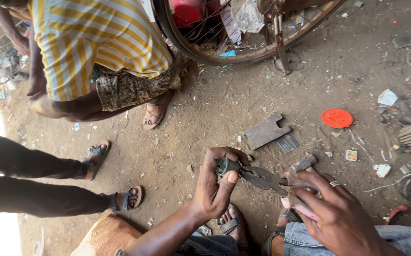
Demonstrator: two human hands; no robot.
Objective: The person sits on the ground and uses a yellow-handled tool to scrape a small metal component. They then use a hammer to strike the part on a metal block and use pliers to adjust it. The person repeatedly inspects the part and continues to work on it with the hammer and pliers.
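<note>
A small dark cylindrical part [226,166] is gripped in the left hand [215,182], the fingers curled over it from above and the thumb pressed against its lower side, so that the hand is closed tight around it. A pair of rusty pliers [267,179] is held in the right hand [331,211], whose fingers are wrapped around the pink-tipped handles; a ring is worn on one finger. The nose of the pliers is set against the right-hand end of the cylindrical part, where the two meet just above the person's knees. Blue denim [395,239] is seen under the right wrist, and a sandalled foot [231,225] is seen on the ground below the left hand.

Just beyond the hands, a flat grey metal plate [267,130] with a notched end is laid on the bare dirt ground [205,109], with a small dark card [287,143] just beside it and a short metal block [304,163] near the pliers. An orange round lid [337,118] is found further right. At the top a bicycle wheel [243,52] is stood on the dirt. At upper left a person in a yellow striped shirt [96,38] is bent over, and at left the dark-trousered legs [30,180] of another person, in sandals, are stretched across the ground
</note>
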